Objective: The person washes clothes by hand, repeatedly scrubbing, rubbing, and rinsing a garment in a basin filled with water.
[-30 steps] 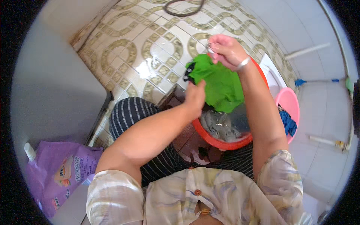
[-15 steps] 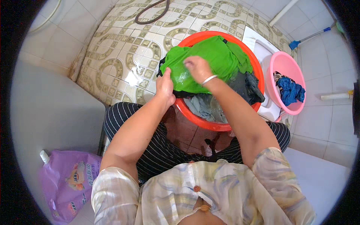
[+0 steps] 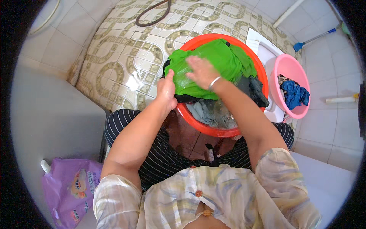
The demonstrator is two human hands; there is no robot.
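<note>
A wet bright green garment with black edging [image 3: 225, 57] is spread across the orange-red basin [image 3: 207, 132]. With my left hand [image 3: 166, 91] I grip its near left edge, the thumb lying on top of the cloth. My right hand [image 3: 202, 72], a bracelet at its wrist, is over the middle of the garment with fingers stretched out and slightly blurred. Whether its palm touches the cloth I cannot tell. Under and beside the green cloth, a grey-blue cloth [image 3: 202, 110] and a dark garment [image 3: 258, 91] sit in water.
A pink basin [image 3: 280, 97] holding blue and patterned clothes [image 3: 295, 93] stands to the right by a white squat toilet [image 3: 263, 49]. A purple pouch with a white cap [image 3: 70, 187] is at lower left. A dark hose [image 3: 154, 23] lies on the wet tiles; a blue brush [image 3: 299, 46] leans at far right.
My right hand has gone from curled fingers to stretched-out fingers over the green garment. My left hand keeps its hold on the edge. The whole view has shifted slightly.
</note>
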